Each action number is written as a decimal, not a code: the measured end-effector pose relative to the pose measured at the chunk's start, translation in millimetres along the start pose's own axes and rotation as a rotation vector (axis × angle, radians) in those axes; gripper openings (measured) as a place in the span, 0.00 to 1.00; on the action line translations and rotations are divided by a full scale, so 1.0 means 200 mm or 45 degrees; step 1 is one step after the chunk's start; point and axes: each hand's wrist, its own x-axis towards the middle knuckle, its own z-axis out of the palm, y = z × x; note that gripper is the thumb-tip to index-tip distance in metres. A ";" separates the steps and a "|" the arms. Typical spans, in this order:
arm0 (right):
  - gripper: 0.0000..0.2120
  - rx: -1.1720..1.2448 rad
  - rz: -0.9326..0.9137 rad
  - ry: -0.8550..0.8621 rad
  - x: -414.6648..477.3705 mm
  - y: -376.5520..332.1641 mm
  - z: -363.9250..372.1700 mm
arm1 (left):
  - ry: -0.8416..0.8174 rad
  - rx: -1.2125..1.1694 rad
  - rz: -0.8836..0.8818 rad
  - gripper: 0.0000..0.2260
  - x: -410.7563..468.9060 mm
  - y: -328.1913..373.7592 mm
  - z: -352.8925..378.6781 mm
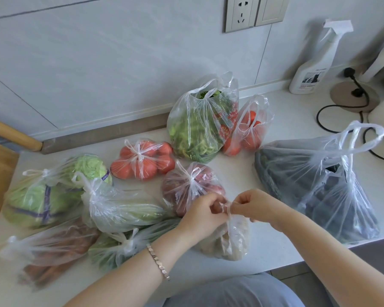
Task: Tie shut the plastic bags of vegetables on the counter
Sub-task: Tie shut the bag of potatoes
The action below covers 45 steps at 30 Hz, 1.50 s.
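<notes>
1. Plastic bags with knotted necks lie at the left of the white counter [275, 244]: a cabbage bag [53, 191], a carrot bag [53, 251] and a tomato bag [142, 160].
2. In the middle, near the counter's front edge, the bag of pale vegetables [231, 240] stands upright, its long axis vertical and its neck pointing up.
3. The left hand [204, 211] and right hand [257, 207] meet above it, each with fingers curled, pinching a handle strand.
4. Further right, the leafy greens bag [195, 127] and dark vegetable bag [315, 189] stand with their handle loops untied.
5. A spray bottle [313, 63] stands against the pale tiled wall, below a wall socket [242, 14].
</notes>
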 end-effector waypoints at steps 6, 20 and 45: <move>0.14 0.742 0.526 -0.055 0.12 0.30 0.02 | -0.032 0.442 -0.089 0.10 -0.10 -0.25 -0.15; 0.12 1.390 0.498 0.410 0.25 0.32 0.15 | -0.121 -0.502 -0.142 0.11 -0.09 -0.22 -0.01; 0.09 1.283 -0.284 0.391 0.14 0.13 0.17 | -0.119 -0.208 -0.148 0.06 0.10 -0.11 0.08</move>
